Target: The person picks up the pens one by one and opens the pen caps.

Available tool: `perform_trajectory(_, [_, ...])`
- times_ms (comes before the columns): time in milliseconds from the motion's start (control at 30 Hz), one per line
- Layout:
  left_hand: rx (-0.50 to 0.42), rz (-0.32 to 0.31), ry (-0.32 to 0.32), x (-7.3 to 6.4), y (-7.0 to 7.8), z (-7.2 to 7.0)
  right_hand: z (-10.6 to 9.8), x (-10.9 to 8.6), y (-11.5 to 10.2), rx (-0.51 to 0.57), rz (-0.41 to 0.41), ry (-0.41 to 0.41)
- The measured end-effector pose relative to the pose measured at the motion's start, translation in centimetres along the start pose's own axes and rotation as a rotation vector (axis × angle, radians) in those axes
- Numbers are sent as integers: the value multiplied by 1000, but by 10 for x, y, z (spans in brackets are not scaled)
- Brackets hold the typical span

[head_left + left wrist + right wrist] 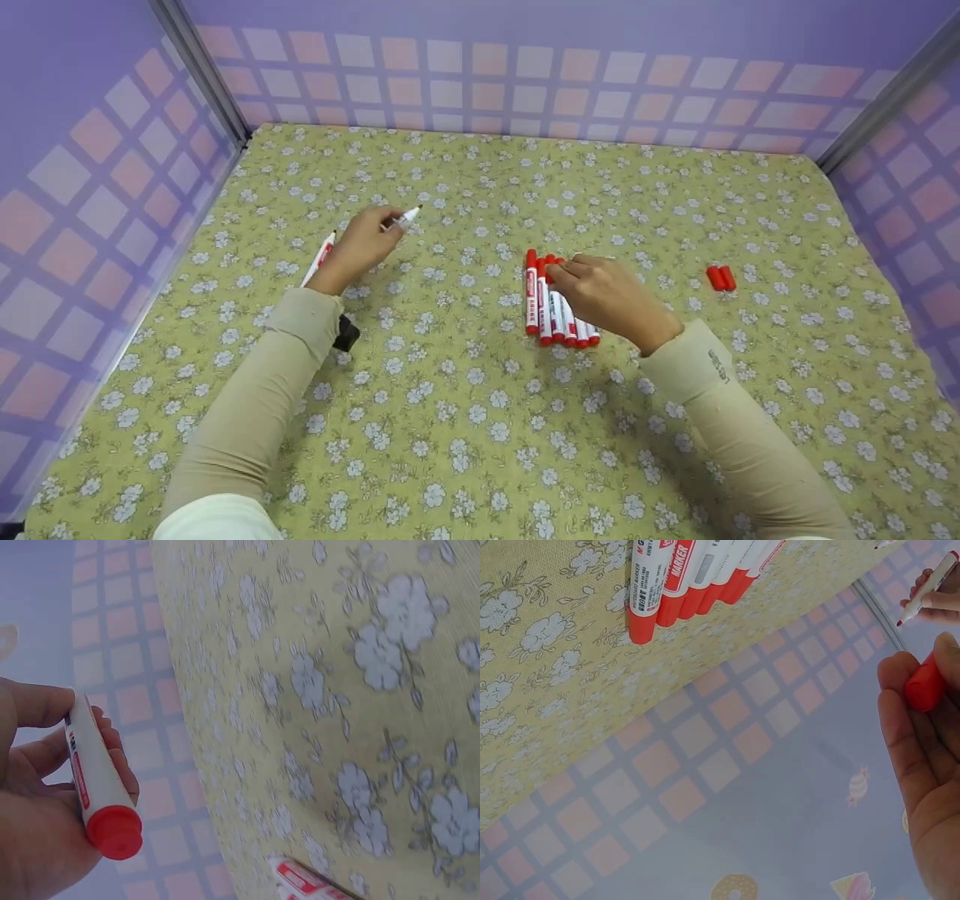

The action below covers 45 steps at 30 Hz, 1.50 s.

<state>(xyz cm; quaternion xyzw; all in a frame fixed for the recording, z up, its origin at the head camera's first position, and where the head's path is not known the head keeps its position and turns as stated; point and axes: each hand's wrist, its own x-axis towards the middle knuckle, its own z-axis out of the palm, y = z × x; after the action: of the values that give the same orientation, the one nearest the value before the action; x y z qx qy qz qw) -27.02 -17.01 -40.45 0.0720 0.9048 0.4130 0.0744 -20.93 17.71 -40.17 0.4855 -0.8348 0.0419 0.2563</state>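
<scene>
In the head view my left hand (365,241) holds an uncapped whiteboard marker (410,215), its tip pointing away to the upper right. The left wrist view shows that marker's white barrel (94,757) pinched between thumb and fingers, red end toward the camera. My right hand (604,292) is over the upper right part of a row of several red-capped markers (532,300). Between its thumb and fingers, in the right wrist view, is a loose red cap (925,688). Another uncapped marker (317,259) lies on the cloth beside my left wrist.
Two loose red caps (721,278) lie side by side on the right. A flowered yellow cloth (465,420) covers the table. Purple checked panels (487,82) enclose the back and both sides.
</scene>
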Motion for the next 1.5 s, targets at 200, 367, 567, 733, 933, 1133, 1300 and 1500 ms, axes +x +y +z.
perform_trajectory(200, [-15, -50, 36, -1, -18, -16, 0, -1, 0, 3, 4, -13])
perform_trajectory(367, [-10, -102, 44, -2, -33, -32, 0, -1, 1, 13, 0, -6])
perform_trajectory(567, [-18, -192, 45, -6, -49, -44, -1, -2, 1, 1, -12, -21])
perform_trajectory(733, [-77, -262, 53, -9, -59, -49, 0, -2, 1, 8, -6, -25])
perform_trajectory(933, [-30, -317, 47, -13, -71, -53, 1, -4, 1, 24, -4, -36])
perform_trajectory(1133, [-4, -352, 21, -16, -79, -56, 1, -5, 1, 30, 12, -59])
perform_trajectory(1300, [49, -374, -13, -16, -86, -56, 3, -6, 1, 40, 15, -68])
perform_trajectory(1500, [77, -396, -26, -13, -90, -55, 3, -6, 1, 33, 22, -80])
